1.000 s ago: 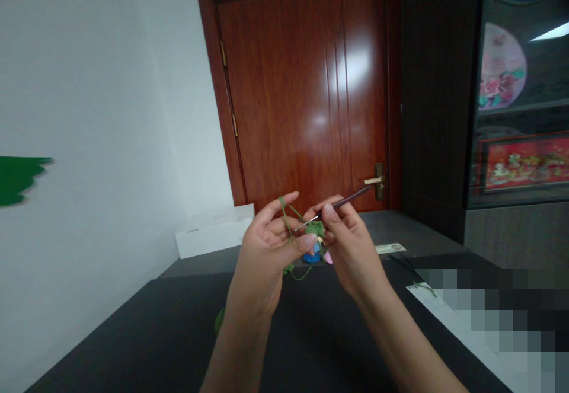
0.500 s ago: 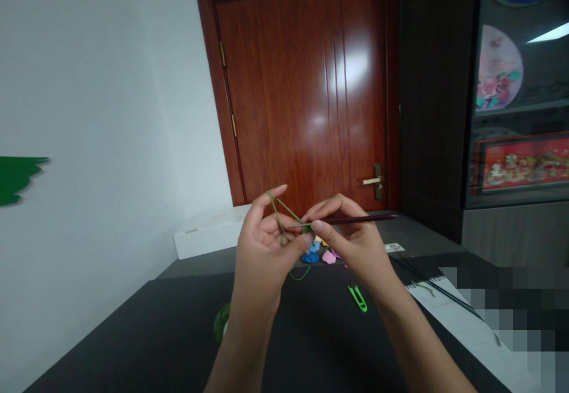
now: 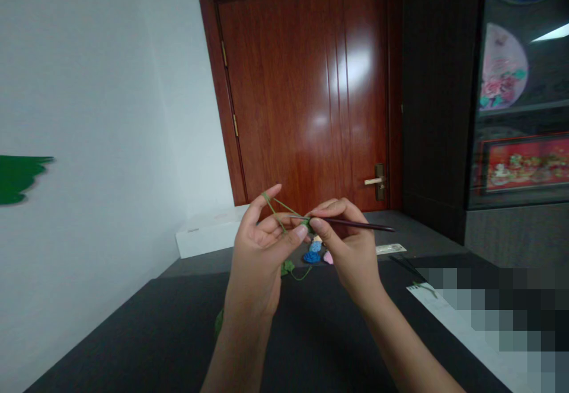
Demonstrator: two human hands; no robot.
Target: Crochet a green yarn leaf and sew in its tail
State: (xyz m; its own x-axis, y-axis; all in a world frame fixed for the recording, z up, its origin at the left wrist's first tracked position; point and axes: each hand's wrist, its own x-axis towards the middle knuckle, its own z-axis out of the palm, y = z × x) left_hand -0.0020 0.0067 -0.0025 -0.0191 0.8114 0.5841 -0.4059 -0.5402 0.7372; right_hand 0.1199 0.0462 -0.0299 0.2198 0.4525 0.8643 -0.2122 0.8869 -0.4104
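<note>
Green yarn [image 3: 279, 206]: strung over the raised forefinger of your left hand [image 3: 262, 251], which is half open, its thumb reaching toward the small green crochet piece [image 3: 306, 223]. Your right hand [image 3: 349, 256]: closed, gripping a dark crochet hook [image 3: 360, 224], tip at that piece, both held above the dark table [image 3: 133, 339]. Blue crochet piece [image 3: 312, 257]: lying on the table beyond your hands.
</note>
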